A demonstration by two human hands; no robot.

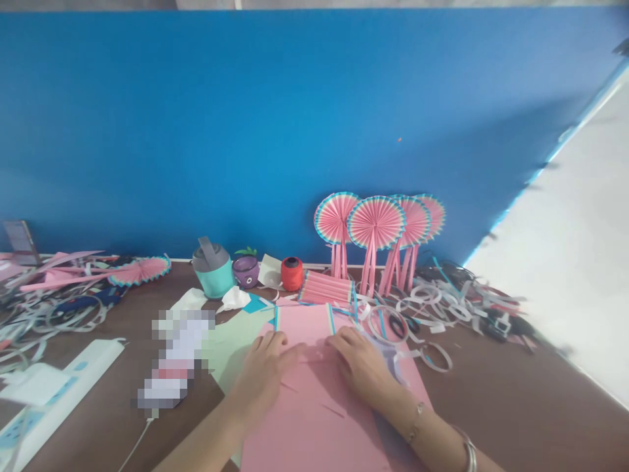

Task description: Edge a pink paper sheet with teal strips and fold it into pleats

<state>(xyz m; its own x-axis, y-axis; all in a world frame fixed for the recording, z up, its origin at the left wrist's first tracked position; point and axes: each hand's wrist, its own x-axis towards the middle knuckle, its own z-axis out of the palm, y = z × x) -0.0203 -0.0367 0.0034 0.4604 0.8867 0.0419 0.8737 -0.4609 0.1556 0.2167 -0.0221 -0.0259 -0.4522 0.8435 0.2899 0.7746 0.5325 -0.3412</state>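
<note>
Both hands are at a pink sheet of paper (303,320) with blue and pale yellow stripes along its left and right edges. The curled fingers of my left hand (263,364) grip its near left side; the index finger is blurred. At the near right side, my right hand (361,364) has its fingertips closed on the paper, thumb hidden. Beneath lies a larger pink sheet (314,426), stretching toward me. Just behind stands a pleated pink paper piece (327,287) with blue edging.
Several round pink paper fans (376,223) lean against the blue partition (196,131). Curled paper strips (442,305) are heaped at right. A teal cup (213,272), a purple pot (246,270) and a red container (291,274) stand behind. At left lies a white power strip (93,367).
</note>
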